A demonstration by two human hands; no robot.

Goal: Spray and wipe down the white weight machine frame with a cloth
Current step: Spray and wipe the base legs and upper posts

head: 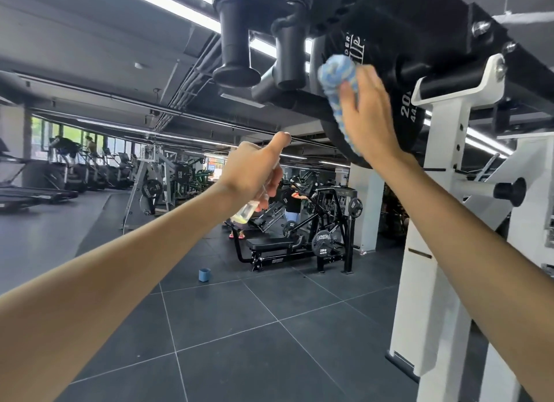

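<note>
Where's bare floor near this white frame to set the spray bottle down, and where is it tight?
The dark tiled floor is bare between the blue bucket and the foot of the white frame. It is crowded beyond the bucket, where the black bench machine stands, and overhead around the weight plate and black pegs.

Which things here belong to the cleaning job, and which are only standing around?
For the job: spray bottle, held in the left hand; blue cloth, pressed by the right hand on the black weight plate; white frame.
Standing around: blue container on the floor; black bench machine; treadmills.
</note>
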